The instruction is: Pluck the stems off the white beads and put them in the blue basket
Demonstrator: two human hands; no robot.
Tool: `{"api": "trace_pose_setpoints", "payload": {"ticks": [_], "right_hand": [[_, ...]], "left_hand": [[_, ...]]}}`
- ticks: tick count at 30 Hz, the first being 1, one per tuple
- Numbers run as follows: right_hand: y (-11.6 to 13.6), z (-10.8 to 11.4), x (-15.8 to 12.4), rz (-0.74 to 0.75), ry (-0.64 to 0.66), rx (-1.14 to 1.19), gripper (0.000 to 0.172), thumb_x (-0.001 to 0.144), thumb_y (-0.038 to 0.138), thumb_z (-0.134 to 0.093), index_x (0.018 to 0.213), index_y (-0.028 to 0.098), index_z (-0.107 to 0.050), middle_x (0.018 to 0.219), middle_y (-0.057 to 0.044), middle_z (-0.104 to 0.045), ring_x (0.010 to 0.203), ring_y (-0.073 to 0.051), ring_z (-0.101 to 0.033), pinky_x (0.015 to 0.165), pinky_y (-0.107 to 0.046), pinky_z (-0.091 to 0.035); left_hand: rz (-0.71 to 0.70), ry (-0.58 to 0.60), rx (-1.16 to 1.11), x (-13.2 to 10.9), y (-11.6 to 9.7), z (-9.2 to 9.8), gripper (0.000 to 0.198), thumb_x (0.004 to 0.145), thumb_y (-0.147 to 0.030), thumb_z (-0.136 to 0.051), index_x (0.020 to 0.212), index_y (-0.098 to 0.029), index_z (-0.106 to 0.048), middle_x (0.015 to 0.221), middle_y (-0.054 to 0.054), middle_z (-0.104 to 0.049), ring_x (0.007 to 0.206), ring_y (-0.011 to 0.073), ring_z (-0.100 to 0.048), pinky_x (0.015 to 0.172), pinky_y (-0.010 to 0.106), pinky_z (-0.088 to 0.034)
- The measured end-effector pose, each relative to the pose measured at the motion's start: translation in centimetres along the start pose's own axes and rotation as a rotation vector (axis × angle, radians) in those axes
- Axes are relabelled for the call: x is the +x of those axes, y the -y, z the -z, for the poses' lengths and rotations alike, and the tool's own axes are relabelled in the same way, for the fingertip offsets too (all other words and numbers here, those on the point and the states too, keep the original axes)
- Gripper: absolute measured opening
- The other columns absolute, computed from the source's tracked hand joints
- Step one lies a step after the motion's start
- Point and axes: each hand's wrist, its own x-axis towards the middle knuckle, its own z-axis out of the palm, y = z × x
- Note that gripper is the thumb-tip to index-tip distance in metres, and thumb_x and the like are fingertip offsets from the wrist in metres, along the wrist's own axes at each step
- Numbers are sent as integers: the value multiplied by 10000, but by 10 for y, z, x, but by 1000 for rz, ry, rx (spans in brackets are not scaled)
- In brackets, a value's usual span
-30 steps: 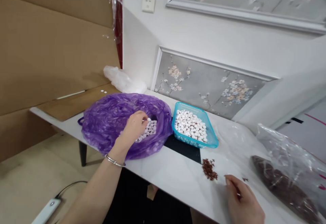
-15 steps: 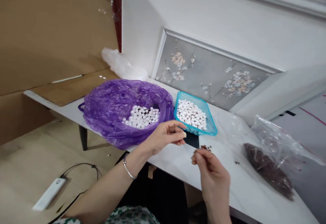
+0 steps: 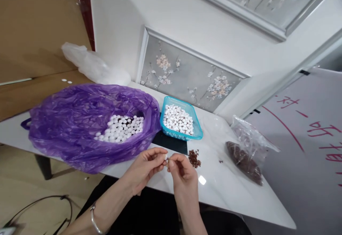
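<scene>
Near the table's front edge, my left hand point(image 3: 146, 165) pinches a small white round piece point(image 3: 166, 156) between thumb and fingertips. My right hand point(image 3: 184, 178) is closed in a pinch right against it; whatever its fingertips hold is too small to make out. Just beyond my right hand lies a loose pile of tiny reddish-brown bits point(image 3: 194, 158). To the left, an opened purple plastic bag point(image 3: 69, 121) contains many white round pieces point(image 3: 125, 128), with some dark bits among them. Similar white pieces fill a turquoise plastic basket point(image 3: 198, 131) behind my hands.
At the right, a clear bag point(image 3: 245, 135) holds a dark brown mass point(image 3: 243, 163) on the white table point(image 3: 227, 195). A dark flat pad point(image 3: 171, 143) lies beside the basket. White crumpled plastic point(image 3: 91, 64) and a framed flower picture point(image 3: 187, 74) stand behind.
My hands, apart before, have come together at the fingertips, and a white piece now shows in my left hand. The view has swung to the right, showing more of the whiteboard.
</scene>
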Motion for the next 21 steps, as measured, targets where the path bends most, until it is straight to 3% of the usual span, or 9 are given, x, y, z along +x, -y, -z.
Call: {"api": "trace_pose_setpoints", "payload": {"ticks": [10, 21], "right_hand": [[-4, 1, 3, -3, 38, -42, 125, 887, 322, -549, 841, 213, -590, 779, 16, -599, 728, -126, -547, 681, -231, -437], [-6, 1, 5, -52, 41, 17, 167, 880, 327, -548, 789, 190, -577, 708, 21, -557, 679, -128, -527, 650, -248, -434]], "left_hand": [[-78, -15, -1, 0, -1, -4, 119, 675, -215, -790, 737, -151, -711, 672, -19, -653, 636, 67, -580, 647, 165, -454], [-98, 26, 56, 0, 0, -3, 89, 694, -213, -769, 728, -152, -715, 682, 13, -694, 663, 110, -609, 715, 234, -473]]}}
